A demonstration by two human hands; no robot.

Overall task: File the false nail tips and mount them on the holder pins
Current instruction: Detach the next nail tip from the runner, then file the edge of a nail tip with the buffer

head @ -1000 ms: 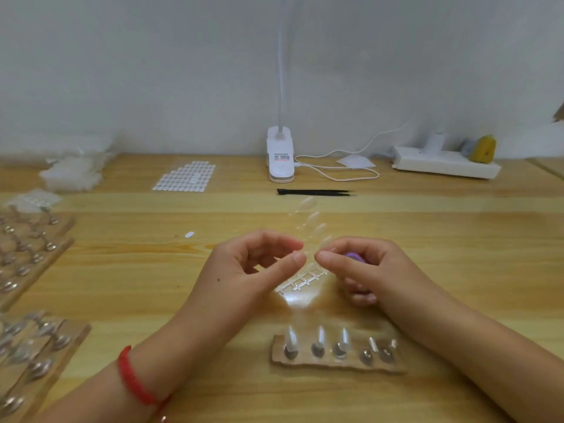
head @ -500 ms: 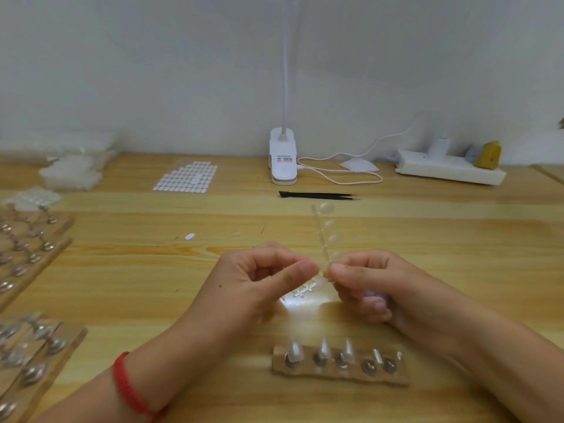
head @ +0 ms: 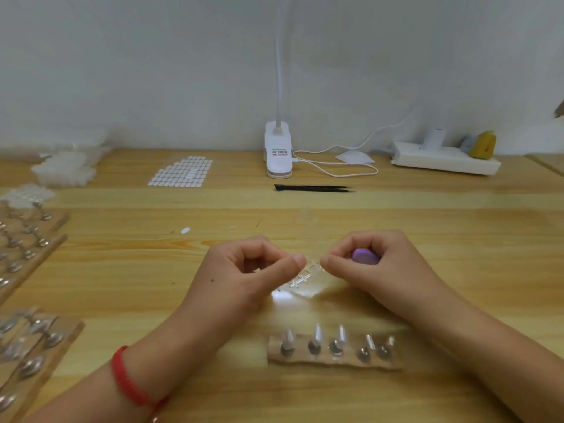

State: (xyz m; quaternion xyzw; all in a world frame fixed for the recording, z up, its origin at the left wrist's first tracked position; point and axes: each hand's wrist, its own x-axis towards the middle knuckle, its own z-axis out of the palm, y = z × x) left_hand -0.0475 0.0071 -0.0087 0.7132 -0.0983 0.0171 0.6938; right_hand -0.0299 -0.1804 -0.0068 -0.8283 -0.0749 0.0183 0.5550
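Observation:
A clear strip of false nail tips (head: 302, 279) spans the gap between my hands, just above the table. My left hand (head: 253, 270) pinches one end between thumb and curled forefinger. My right hand (head: 375, 267) pinches the other end with its fingertips and also keeps a small purple object (head: 364, 257) tucked in its curled fingers. The strip's far part is only a faint blur. In front of my hands lies a small wooden holder (head: 334, 360) with several upright metal pins; clear tips show on some of them.
Wooden boards with several metal pins (head: 27, 239) (head: 33, 355) line the left edge. Black tweezers (head: 312, 188), a white clip lamp base (head: 277, 154), a sticker sheet (head: 181, 172), a power strip (head: 445, 160) and plastic bags (head: 64, 169) sit toward the back.
The strip stood upright between my fingertips half a second ago; now it lies low between my hands. My right hand has turned, so the purple object shows again.

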